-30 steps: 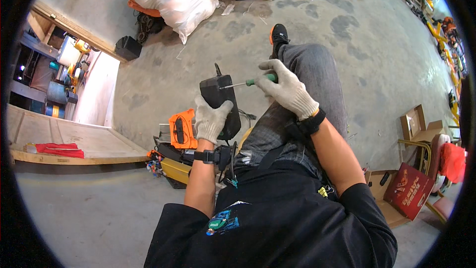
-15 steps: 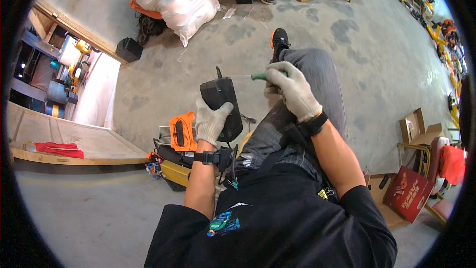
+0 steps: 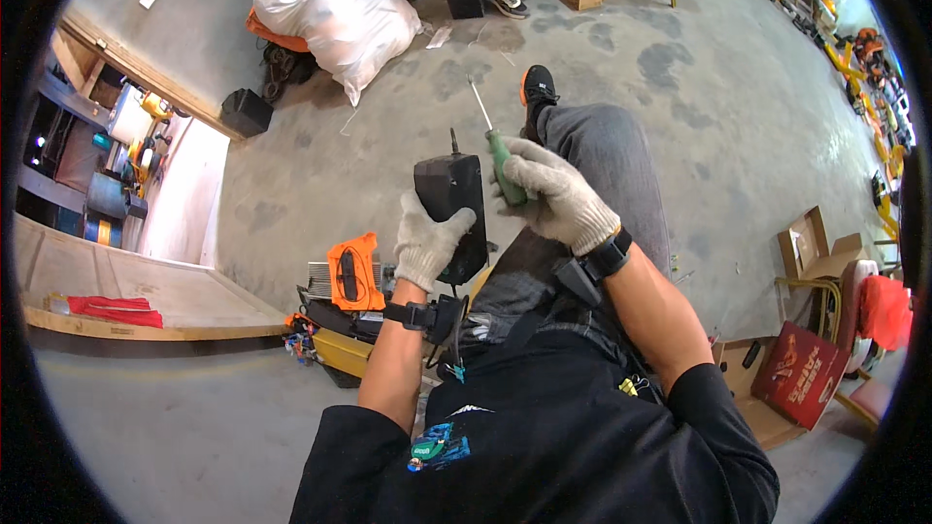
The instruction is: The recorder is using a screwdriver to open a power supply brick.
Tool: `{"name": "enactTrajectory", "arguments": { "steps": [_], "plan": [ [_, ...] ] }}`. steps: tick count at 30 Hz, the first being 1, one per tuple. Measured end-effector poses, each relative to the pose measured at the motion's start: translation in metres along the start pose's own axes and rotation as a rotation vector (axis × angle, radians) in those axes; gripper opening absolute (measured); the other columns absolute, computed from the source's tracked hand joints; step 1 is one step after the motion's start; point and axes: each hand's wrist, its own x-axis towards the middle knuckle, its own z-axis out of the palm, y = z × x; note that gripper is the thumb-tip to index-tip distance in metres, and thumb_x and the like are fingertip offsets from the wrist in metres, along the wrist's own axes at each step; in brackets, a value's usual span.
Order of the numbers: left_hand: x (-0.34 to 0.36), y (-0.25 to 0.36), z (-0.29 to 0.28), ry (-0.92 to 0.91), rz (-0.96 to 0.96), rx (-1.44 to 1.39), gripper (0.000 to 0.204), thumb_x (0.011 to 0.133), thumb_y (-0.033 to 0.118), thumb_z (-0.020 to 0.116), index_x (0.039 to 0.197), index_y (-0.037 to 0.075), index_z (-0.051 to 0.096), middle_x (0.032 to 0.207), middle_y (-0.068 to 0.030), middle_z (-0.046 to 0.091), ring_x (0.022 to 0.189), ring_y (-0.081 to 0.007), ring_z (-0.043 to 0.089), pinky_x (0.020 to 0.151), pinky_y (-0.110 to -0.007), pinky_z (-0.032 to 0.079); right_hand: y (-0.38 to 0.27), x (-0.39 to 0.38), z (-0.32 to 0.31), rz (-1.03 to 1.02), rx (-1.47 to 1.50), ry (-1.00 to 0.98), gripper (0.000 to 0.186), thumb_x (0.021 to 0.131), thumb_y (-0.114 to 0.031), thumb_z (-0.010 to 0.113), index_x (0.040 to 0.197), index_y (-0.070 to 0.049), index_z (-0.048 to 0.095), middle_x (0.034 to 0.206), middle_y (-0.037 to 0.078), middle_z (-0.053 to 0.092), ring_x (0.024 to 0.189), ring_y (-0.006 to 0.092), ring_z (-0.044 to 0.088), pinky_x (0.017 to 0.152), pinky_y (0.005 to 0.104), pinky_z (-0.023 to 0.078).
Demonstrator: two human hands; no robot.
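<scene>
Head view: we're seeing white bag [image 3: 335,24], orange part [image 3: 363,257] nearby; left grip [image 3: 427,241] holding, partly hiding black box [image 3: 451,189]; right grip [image 3: 555,192] holding screwdriver [image 3: 500,155].

Beyond the left hand [image 3: 432,241], bulging white bags [image 3: 340,27] lie on the concrete floor [image 3: 607,53]; a black box [image 3: 246,114] stands farther left. Well to that hand's left, a red bundle [image 3: 118,310] rests on a wooden ledge [image 3: 214,333]. Right of the right hand [image 3: 563,198], an open cardboard box [image 3: 811,243] lies beyond a red box [image 3: 798,378] and a chair [image 3: 858,293] draped with red cloth [image 3: 885,313]. Farther out runs an orange-and-yellow jumble [image 3: 867,82], perhaps tools, too small to make out.
</scene>
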Motion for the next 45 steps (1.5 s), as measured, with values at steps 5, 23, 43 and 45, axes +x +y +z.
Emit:
{"name": "enactTrajectory", "arguments": {
  "steps": [5,23,43,45],
  "plan": [
    [-0.004,0.007,-0.001,-0.010,-0.008,0.042,0.070,0.078,0.022,0.087,0.129,-0.009,0.051,0.117,-0.0214,0.072,0.105,-0.0300,0.073,0.095,-0.039,0.058,0.007,0.004,0.004,0.118,0.023,0.040,0.034,0.093,-0.003,0.062,0.127,0.001,0.058,0.101,0.008,0.066,0.083,0.0202,0.069,0.081,0.0381,0.062],
    [-0.011,0.024,0.022,-0.077,0.120,0.034,0.070,0.078,0.019,0.086,0.133,-0.006,0.051,0.120,-0.0182,0.070,0.110,-0.0264,0.070,0.096,-0.039,0.057,0.025,0.002,0.002,-0.115,-1.090,0.296,0.044,0.097,-0.041,0.070,0.106,0.002,0.073,0.088,0.016,0.075,0.083,0.0208,0.073,0.078,0.0368,0.056],
    [-0.013,0.027,0.025,-0.035,0.184,0.142,0.071,0.078,0.030,0.090,0.125,-0.007,0.051,0.109,-0.0259,0.073,0.103,-0.0362,0.074,0.091,-0.043,0.057,0.023,0.001,-0.007,0.006,-0.777,0.211,0.036,0.091,-0.032,0.073,0.102,0.003,0.072,0.084,0.011,0.073,0.077,0.0171,0.068,0.073,0.0340,0.056],
    [-0.013,0.026,0.024,-0.022,0.213,0.200,0.074,0.078,0.032,0.090,0.126,-0.007,0.051,0.108,-0.0277,0.073,0.103,-0.0400,0.074,0.090,-0.044,0.058,0.022,0.000,-0.007,-0.037,-0.828,0.240,0.036,0.090,-0.032,0.074,0.103,0.002,0.072,0.084,0.010,0.073,0.077,0.0162,0.068,0.072,0.0340,0.056]
  ]
}}
